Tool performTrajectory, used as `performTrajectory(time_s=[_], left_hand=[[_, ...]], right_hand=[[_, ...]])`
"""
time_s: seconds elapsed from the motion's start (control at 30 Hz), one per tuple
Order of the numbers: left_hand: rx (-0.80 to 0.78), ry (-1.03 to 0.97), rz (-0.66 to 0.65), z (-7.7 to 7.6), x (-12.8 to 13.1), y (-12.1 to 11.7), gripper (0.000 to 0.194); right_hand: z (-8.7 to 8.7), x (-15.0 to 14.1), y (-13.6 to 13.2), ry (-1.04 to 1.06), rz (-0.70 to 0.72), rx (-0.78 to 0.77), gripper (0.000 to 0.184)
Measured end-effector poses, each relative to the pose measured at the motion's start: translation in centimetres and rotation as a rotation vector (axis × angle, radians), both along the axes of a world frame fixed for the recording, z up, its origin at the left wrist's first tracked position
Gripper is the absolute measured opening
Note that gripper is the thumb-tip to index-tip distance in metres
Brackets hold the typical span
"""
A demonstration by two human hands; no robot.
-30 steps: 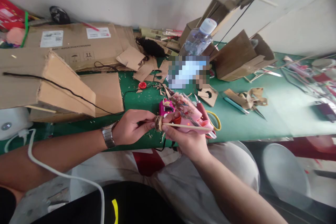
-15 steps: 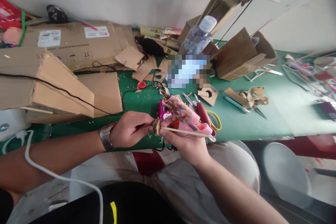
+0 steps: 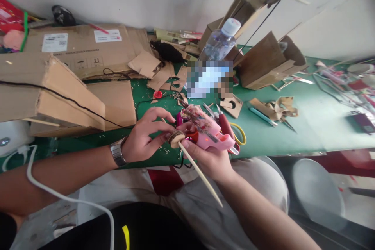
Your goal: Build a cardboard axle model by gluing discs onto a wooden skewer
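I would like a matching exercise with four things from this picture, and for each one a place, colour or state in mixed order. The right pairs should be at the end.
1. glue gun
2. silver band
3. wooden stick
4. clear bottle

A. topped with a white cap
B. set in a small cardboard disc
C. mostly pink
D. on the wrist of the left hand

Right pairs: 1-C, 2-D, 3-B, 4-A

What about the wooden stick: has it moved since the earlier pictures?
Yes: the wooden stick has swung down, its tip now past the near edge of the green table.
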State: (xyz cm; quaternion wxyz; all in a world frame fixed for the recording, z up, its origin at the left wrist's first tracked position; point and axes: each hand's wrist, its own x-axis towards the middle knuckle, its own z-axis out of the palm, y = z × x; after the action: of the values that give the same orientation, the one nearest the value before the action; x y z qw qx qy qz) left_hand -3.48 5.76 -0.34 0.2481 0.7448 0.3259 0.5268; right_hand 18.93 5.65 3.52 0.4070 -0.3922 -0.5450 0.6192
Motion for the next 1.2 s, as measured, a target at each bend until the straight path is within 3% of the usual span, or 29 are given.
performTrajectory(time_s=[0.13,0.27,0.33,0.53,0.67,0.77,0.9,1.2], left_hand=[[0.001,0.015,0.029,-0.3,0.1,0.1,0.013],[-0.097,-0.092,0.084,-1.0,0.3,0.2,0.037],[-0.138,-0.186,0.088,-1.2,0.4,0.2,0.037],[-0.165,-0.229,-0.114,-0.5,0.4,-0.2,0.021],[-0.115,-0.171,-0.183,0.0,0.2,-0.4,0.025],[-0.089,-0.152,-0.169,0.0,0.2,-0.4,0.027],[-0.067,-0.141,-0.118,-0.1,0.3,-0.5,0.022],[-0.039,-0.104,-0.085,0.2,0.5,-0.8,0.017]], right_hand=[[0.2,-0.1,0.2,-0.012,-0.023,0.128,0.038],[0.3,0.2,0.2,-0.105,-0.024,0.23,0.021],[0.2,0.3,0.1,-0.19,-0.05,0.293,0.018],[-0.3,0.3,-0.2,-0.215,-0.127,0.413,0.022],[0.1,0.2,-0.2,-0.264,-0.127,0.459,0.021],[0.4,0.1,-0.4,-0.351,-0.111,0.543,0.027],[0.1,-0.1,-0.7,-0.412,-0.191,0.636,0.035],[0.1,-0.1,-0.9,-0.506,-0.211,0.635,0.026]])
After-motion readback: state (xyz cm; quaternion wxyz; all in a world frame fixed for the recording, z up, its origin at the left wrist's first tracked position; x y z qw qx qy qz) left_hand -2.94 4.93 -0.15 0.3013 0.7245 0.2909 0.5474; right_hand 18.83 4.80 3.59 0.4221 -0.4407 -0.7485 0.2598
